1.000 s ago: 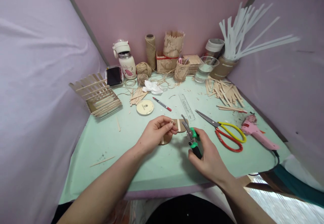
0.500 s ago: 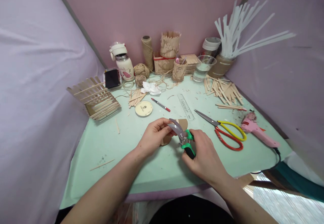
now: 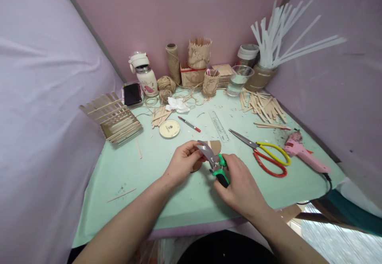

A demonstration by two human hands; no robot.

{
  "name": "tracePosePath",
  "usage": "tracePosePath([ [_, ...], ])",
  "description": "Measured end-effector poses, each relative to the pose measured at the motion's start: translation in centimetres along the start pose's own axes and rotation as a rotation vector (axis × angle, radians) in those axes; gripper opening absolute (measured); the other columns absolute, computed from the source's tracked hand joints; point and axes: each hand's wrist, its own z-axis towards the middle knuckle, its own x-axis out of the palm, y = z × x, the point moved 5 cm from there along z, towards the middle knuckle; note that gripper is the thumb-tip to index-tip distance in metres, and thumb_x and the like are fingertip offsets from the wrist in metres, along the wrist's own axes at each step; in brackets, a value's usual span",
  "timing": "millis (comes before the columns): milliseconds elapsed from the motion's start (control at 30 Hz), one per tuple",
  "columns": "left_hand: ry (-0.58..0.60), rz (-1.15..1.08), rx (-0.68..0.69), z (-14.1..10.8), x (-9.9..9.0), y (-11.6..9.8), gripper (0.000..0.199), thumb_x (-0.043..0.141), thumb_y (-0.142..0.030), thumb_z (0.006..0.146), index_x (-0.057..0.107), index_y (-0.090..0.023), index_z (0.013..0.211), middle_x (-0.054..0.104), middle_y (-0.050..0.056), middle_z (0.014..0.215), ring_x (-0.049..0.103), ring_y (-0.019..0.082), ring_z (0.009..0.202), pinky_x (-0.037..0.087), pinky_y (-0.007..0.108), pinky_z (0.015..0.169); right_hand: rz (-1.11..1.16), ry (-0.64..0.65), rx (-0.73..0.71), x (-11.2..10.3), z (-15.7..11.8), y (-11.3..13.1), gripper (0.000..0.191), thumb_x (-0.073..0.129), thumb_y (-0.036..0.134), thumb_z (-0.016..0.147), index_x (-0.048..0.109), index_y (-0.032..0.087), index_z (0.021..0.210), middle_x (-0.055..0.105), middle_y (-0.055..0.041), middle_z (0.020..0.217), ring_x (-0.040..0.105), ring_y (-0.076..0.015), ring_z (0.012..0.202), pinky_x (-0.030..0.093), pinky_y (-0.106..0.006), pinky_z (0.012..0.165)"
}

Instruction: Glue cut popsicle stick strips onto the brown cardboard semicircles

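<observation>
My right hand (image 3: pixel 242 183) is wrapped round the green and black handles of pruning shears (image 3: pixel 221 163). Their curved metal blades point up and left, reaching the fingertips of my left hand (image 3: pixel 182 163). That hand is closed in a pinch; whatever lies between its fingers is mostly hidden by the blades. Behind and below the blades shows a brown cardboard piece (image 3: pixel 216 147) with rounded edges, partly covered by my hands. Scissors (image 3: pixel 253 144) with one red and one yellow handle lie open to the right of the shears.
A pink glue gun (image 3: pixel 307 156) lies at the right edge, its cord hanging off. Wooden sticks (image 3: pixel 265 106) are heaped behind it. A clear ruler (image 3: pixel 219 125), a pen (image 3: pixel 189 124) and a round lid (image 3: pixel 169 128) lie ahead. A stick basket (image 3: pixel 119 126) stands left; a water cup (image 3: pixel 238 81) stands behind.
My left hand and the shears' blades have shifted very slightly; both hands keep their holds. The surrounding things have stayed in place.
</observation>
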Motion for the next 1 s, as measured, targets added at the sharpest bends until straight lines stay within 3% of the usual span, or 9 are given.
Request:
tracePosePath([
  [167, 0.003, 0.026, 0.001, 0.05, -0.02, 0.26, 0.017, 0.071, -0.032, 0.078, 0.067, -0.016, 0.082, 0.065, 0.002, 0.066, 0.060, 0.012, 0.065, 0.045, 0.022, 0.060, 0.003, 0.020, 0.017, 0.00, -0.02, -0.09, 0.030, 0.054, 0.021, 0.073, 0.051, 0.019, 0.103, 0.056, -0.0087, 0.092, 0.054, -0.0276, 0.088, 0.046, -0.042, 0.076],
  [400, -0.010, 0.053, -0.049, 0.08, -0.19, 0.36, 0.024, 0.073, -0.037, 0.075, 0.068, -0.014, 0.079, 0.065, 0.002, 0.063, 0.046, 0.006, 0.046, 0.025, 0.019, 0.043, 0.025, 0.061, 0.067, -0.31, -0.03, -0.32, 0.027, 0.055, 0.020, 0.073, 0.052, 0.020, 0.099, 0.059, -0.0056, 0.088, 0.056, -0.0242, 0.081, 0.046, -0.037, 0.071],
  [500, -0.013, 0.062, -0.042, 0.10, -0.31, 0.16, 0.024, 0.074, -0.036, 0.074, 0.069, -0.014, 0.080, 0.066, 0.003, 0.064, 0.053, 0.009, 0.052, 0.035, 0.020, 0.048, 0.039, 0.069, 0.057, -0.58, 0.01, -0.36, 0.028, 0.055, 0.021, 0.074, 0.052, 0.021, 0.103, 0.058, -0.0063, 0.091, 0.056, -0.0253, 0.086, 0.046, -0.038, 0.074],
  [633, -0.017, 0.051, -0.006, 0.15, -0.38, 0.10, 0.020, 0.076, -0.033, 0.074, 0.071, -0.014, 0.081, 0.069, 0.005, 0.069, 0.063, 0.013, 0.066, 0.048, 0.025, 0.065, 0.032, 0.019, 0.028, -0.96, -0.02, -0.41, 0.033, 0.055, 0.020, 0.074, 0.049, 0.020, 0.106, 0.057, -0.0086, 0.096, 0.055, -0.0280, 0.093, 0.045, -0.042, 0.078],
  [1000, -0.015, 0.057, -0.020, -0.08, 0.15, 0.19, 0.013, 0.070, -0.028, 0.078, 0.068, -0.016, 0.079, 0.066, 0.002, 0.071, 0.057, 0.010, 0.064, 0.045, 0.023, 0.062, -0.051, 0.049, -0.001, -0.38, -0.09, 0.01, 0.035, 0.055, 0.020, 0.073, 0.048, 0.019, 0.107, 0.054, -0.0085, 0.095, 0.052, -0.0290, 0.092, 0.043, -0.045, 0.078],
])
